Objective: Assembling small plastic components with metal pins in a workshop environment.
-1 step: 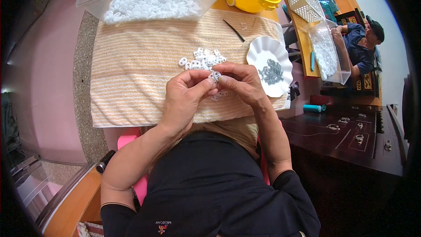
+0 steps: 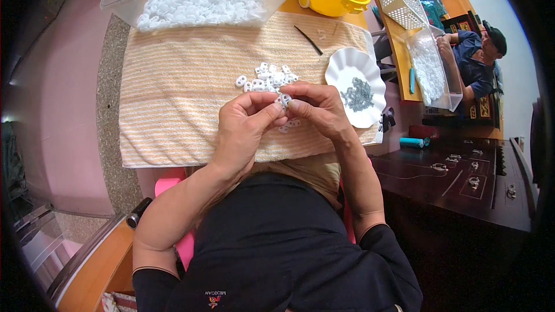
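Observation:
Between my two hands is a small white plastic piece [image 2: 284, 100], oval with holes in it. My left hand [image 2: 248, 118] pinches it from the left with thumb and forefinger. From the other side, the thumb and fingertips of my right hand [image 2: 318, 108] close on the same piece. Just beyond my fingers lies a loose pile of similar white pieces [image 2: 265, 78], and a few more show below my fingertips. To the right stands a white scalloped plate [image 2: 341, 69] with a heap of small dark grey bits [image 2: 358, 95], too small to name.
A striped towel [image 2: 167, 98] covers the table. At the back are a clear bin [image 2: 202, 8] full of white pieces and a yellow tub [image 2: 338, 3]. A thin black strip [image 2: 308, 40] lies on the towel. Far right, another person [image 2: 477, 60] sits by a second clear bin [image 2: 454, 92].

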`<state>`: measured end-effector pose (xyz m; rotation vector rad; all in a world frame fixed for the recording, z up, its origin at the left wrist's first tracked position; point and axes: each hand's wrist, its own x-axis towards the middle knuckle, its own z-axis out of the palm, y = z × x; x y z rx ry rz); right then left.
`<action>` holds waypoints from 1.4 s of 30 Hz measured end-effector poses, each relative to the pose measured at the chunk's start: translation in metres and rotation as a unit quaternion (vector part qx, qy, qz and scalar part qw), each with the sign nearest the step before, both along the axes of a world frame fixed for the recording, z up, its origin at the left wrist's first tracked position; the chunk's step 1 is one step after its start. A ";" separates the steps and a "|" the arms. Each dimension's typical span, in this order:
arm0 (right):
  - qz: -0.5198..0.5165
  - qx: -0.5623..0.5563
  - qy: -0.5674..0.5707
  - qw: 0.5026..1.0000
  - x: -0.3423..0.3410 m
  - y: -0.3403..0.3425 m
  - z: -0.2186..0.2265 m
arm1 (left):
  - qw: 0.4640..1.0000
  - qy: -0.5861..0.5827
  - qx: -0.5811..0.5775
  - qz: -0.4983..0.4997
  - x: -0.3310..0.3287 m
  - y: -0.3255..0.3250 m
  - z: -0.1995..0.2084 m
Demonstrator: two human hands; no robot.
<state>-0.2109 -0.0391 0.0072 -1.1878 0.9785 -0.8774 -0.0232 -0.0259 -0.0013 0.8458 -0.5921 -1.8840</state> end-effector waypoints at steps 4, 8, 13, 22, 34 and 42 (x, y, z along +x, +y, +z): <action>-0.002 -0.002 -0.009 1.000 0.001 0.001 0.001 | 1.000 0.003 0.001 -0.008 0.000 0.000 0.000; 0.001 -0.004 -0.005 1.000 0.001 0.000 0.000 | 1.000 0.008 0.011 -0.013 0.001 0.000 0.000; 0.001 0.006 -0.015 1.000 0.001 0.001 0.001 | 0.999 0.020 0.023 -0.018 0.001 0.001 0.000; -0.007 0.035 -0.035 0.999 0.000 0.002 -0.001 | 0.997 0.039 0.050 -0.031 0.002 -0.001 0.002; -0.019 0.000 -0.024 1.000 0.002 0.005 -0.004 | 0.996 0.058 0.056 -0.030 0.003 0.001 0.000; -0.033 0.014 -0.029 0.999 0.003 0.007 -0.001 | 0.995 0.068 0.052 -0.043 0.003 -0.001 0.002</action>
